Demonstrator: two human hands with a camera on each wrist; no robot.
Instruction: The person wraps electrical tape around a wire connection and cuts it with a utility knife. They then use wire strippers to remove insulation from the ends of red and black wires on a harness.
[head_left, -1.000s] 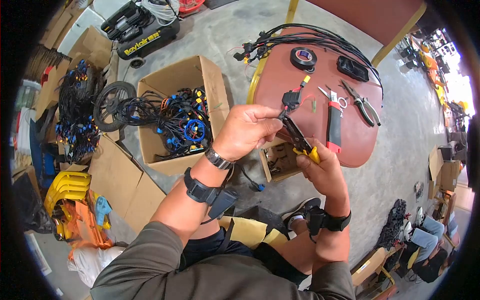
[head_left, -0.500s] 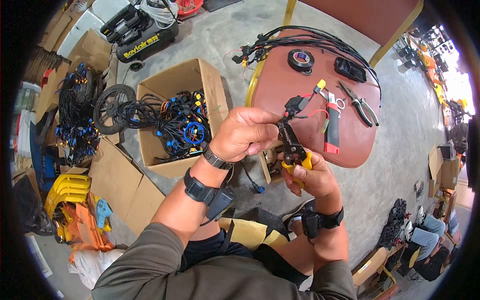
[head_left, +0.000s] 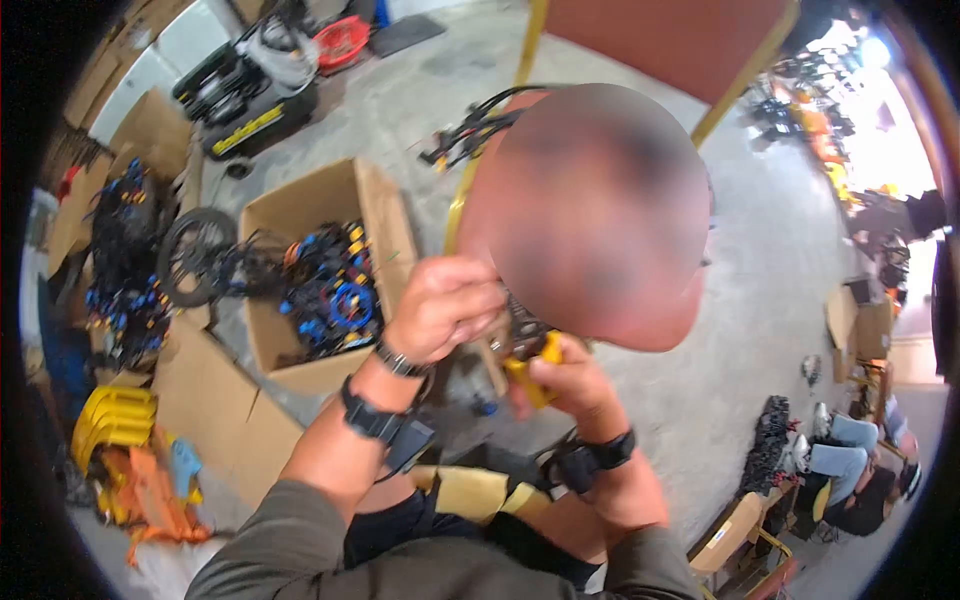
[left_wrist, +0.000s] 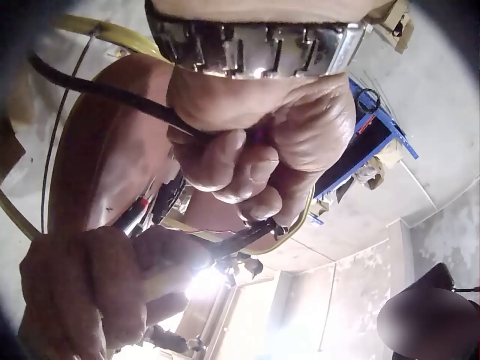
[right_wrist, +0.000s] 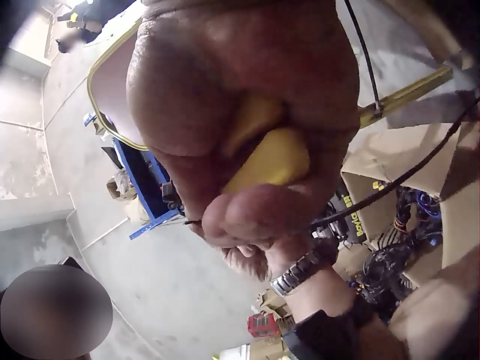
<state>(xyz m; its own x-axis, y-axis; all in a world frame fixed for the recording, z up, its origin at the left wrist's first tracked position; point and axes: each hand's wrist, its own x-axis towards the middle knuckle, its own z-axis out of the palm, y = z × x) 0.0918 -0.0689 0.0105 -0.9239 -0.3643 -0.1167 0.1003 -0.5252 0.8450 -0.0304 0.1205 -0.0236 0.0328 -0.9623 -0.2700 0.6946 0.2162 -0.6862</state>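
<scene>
My left hand (head_left: pixel 445 305) has its fingers curled around a black cable (left_wrist: pixel 112 97), which runs through the palm in the left wrist view. Yellow-handled wire strippers (head_left: pixel 540 368) are gripped in my right hand (head_left: pixel 578 382), their dark head reaching up to the left fingertips. From the right wrist, the yellow handles (right_wrist: pixel 274 161) show between palm and fingers. The left wrist view has the dark tool head (left_wrist: pixel 251 238) right at the left fingertips. The cable's end there is hidden by the fingers and a blurred patch.
A brown chair seat (head_left: pixel 475 225) stands ahead, mostly blurred over; a red-and-black tool (left_wrist: pixel 135 214) lies on it. To the left are a cardboard box (head_left: pixel 385 215) of wire harnesses, a wheel (head_left: pixel 190 255) and yellow plastic parts (head_left: pixel 115 415). Another person (head_left: pixel 850 485) sits at far right.
The head view has swung, so seat, box and hands appear lower and further left. The strippers' handles have spread from their earlier closed position. Both hands keep their holds.
</scene>
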